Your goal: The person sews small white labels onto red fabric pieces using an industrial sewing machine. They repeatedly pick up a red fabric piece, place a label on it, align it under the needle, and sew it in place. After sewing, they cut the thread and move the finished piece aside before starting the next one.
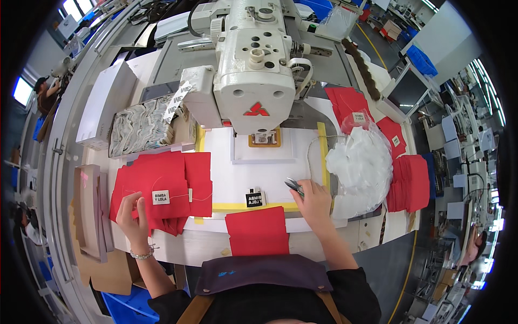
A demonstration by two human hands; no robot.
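My right hand (314, 204) is closed around small metal thread snips (293, 186), whose blades point toward the machine. My left hand (133, 217) is raised with fingers apart at the left edge of a stack of red fabric pieces (162, 175); whether it touches them I cannot tell. On that stack lies a white woven label (161, 197) with loose threads. A black and white label (255, 198) rests on the white work plate (226, 183) between my hands. One red fabric piece (258, 231) lies at the table's front edge, close to my apron (259, 272).
A large white sewing machine (253, 81) stands beyond the plate. At left are a bundle of folded labels (141, 127), a white box (105, 108) and an open cardboard tray (89, 213). At right sit a plastic bag of white pieces (359, 167) and another red fabric stack (408, 183).
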